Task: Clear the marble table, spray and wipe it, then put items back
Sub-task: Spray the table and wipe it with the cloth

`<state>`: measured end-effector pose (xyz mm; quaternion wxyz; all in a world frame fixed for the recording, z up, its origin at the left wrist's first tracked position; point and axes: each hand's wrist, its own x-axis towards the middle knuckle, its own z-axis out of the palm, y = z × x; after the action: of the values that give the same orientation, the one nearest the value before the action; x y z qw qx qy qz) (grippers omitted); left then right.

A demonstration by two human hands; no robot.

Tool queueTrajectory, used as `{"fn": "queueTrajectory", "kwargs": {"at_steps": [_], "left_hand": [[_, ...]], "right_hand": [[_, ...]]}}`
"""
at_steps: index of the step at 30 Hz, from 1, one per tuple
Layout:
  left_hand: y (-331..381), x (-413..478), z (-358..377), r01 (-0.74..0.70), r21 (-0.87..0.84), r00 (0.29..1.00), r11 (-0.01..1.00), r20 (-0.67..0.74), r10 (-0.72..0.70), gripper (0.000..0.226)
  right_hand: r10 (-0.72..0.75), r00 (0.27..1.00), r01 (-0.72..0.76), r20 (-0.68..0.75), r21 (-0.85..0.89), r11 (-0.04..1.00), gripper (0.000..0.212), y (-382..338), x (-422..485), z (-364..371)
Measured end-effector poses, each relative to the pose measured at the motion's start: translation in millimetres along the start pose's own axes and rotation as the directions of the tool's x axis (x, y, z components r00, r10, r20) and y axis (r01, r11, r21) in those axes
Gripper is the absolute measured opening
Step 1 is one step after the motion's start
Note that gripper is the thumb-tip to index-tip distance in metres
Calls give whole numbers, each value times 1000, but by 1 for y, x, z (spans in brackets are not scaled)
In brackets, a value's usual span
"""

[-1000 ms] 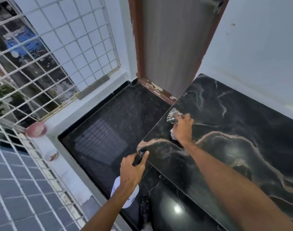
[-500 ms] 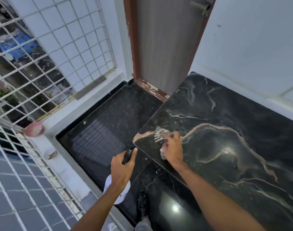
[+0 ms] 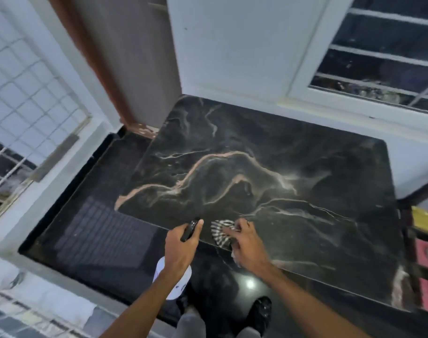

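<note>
The black marble table [image 3: 269, 167] with pale veins fills the middle of the head view, and nothing stands on its top. My right hand [image 3: 244, 242] presses a black-and-white striped cloth [image 3: 220, 231] flat on the table's near edge. My left hand [image 3: 181, 245] hangs just off that edge, gripping a white spray bottle [image 3: 172, 279] with a black nozzle; the bottle's body is partly hidden under my wrist.
A brown-framed door [image 3: 125, 69] stands behind the table's far left corner. A barred window [image 3: 383, 57] is at the back right, a white grille [image 3: 25, 98] at the left. Red and yellow items [image 3: 427, 252] sit on shelves right of the table. My shoes [image 3: 261, 311] are on the dark floor.
My right hand has dragged the cloth from the table's far left corner back along the edge toward me. The view has swung right, showing the whole table top. The left hand keeps the bottle.
</note>
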<state>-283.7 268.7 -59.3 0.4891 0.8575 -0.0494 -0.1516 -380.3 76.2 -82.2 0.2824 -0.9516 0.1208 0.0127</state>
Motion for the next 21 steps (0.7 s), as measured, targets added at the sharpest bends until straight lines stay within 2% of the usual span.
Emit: {"fn": "queueTrajectory", "kwargs": {"at_steps": [1, 2, 4, 5, 8, 11, 12, 13, 15, 16, 17, 18, 19, 20, 21], "left_hand": [[7, -6, 15, -3, 24, 1000, 1000, 31, 3, 68], [12, -11, 27, -1, 52, 998, 999, 58, -2, 67], [23, -24, 56, -12, 114, 994, 993, 112, -1, 63], [28, -30, 68, -20, 125, 992, 992, 130, 3, 62], [41, -44, 98, -54, 137, 985, 989, 172, 29, 60], [47, -48, 113, -68, 120, 985, 990, 168, 48, 62], [49, -47, 113, -61, 113, 987, 992, 153, 43, 64], [49, -45, 112, -53, 110, 990, 993, 136, 37, 65], [48, -38, 105, -39, 105, 995, 994, 96, 29, 68], [48, -34, 98, -28, 95, 997, 995, 74, 21, 68], [47, -29, 90, -18, 85, 999, 996, 48, 13, 67], [45, -23, 79, -6, 75, 1000, 997, 17, 4, 66], [42, -18, 68, -1, 60, 1000, 998, -11, 1, 65], [40, -13, 58, -2, 40, 999, 999, -36, 4, 64], [38, -8, 47, -3, 19, 998, 1000, -57, 4, 64]], "right_hand": [[119, 991, -115, -65, 66, 991, 62, 22, -11, -13], [278, 949, -260, -149, 131, 957, 61, 46, -18, -27], [530, 802, -499, -275, 181, 848, 55, 95, -38, -62], [594, 745, -565, -304, 185, 804, 52, 115, -49, -76], [653, 682, -630, -328, 188, 753, 49, 155, -68, -103], [742, 566, -703, -360, 259, 662, 50, 151, -58, -100], [720, 587, -690, -371, 236, 684, 51, 139, -50, -94], [654, 668, -637, -354, 183, 749, 53, 124, -43, -85], [431, 872, -423, -234, 84, 902, 55, 100, -30, -67], [333, 922, -327, -198, 65, 943, 55, 95, -20, -67], [338, 921, -326, -196, 89, 941, 54, 93, -5, -70], [435, 873, -412, -223, 144, 900, 51, 91, 13, -72], [559, 789, -523, -254, 201, 828, 48, 87, 29, -73], [613, 739, -575, -280, 214, 790, 47, 78, 43, -70], [564, 772, -541, -294, 161, 825, 48, 60, 53, -62]]}}
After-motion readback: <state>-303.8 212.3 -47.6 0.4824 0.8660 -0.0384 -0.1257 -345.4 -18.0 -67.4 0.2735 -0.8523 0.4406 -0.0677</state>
